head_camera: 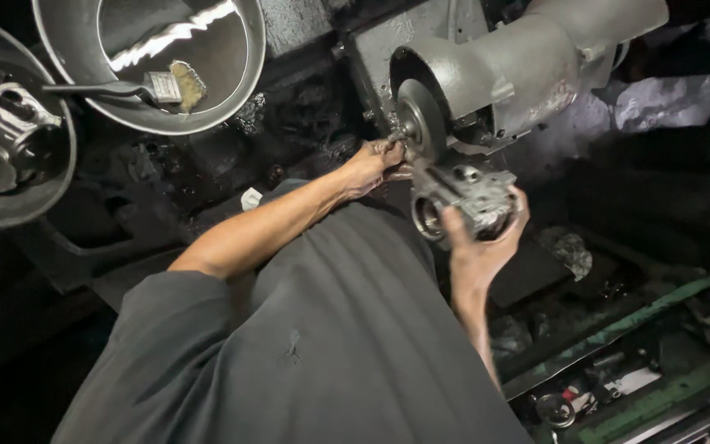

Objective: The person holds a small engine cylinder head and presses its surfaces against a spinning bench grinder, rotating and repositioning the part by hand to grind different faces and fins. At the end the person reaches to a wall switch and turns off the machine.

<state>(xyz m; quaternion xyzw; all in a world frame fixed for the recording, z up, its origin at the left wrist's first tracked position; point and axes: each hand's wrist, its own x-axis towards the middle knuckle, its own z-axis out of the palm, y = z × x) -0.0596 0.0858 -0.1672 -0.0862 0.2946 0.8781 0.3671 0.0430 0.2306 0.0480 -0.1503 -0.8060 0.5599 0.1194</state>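
My right hand (480, 247) grips a grey metal housing part (463, 197) from below and holds it up against a bench grinder. My left hand (375, 160) reaches forward, its fingertips pinched on the part's upper edge right beside the round grinding wheel (419, 119). The grinder's grey painted body (527, 66) runs up to the right. My dark grey trousers fill the lower middle of the view.
A metal basin (244, 78) at the top left holds a brush (170, 86). A second basin (51, 177) at the far left holds metal parts. Green rails (659, 300) and small loose parts lie at the lower right. The floor is black and oily.
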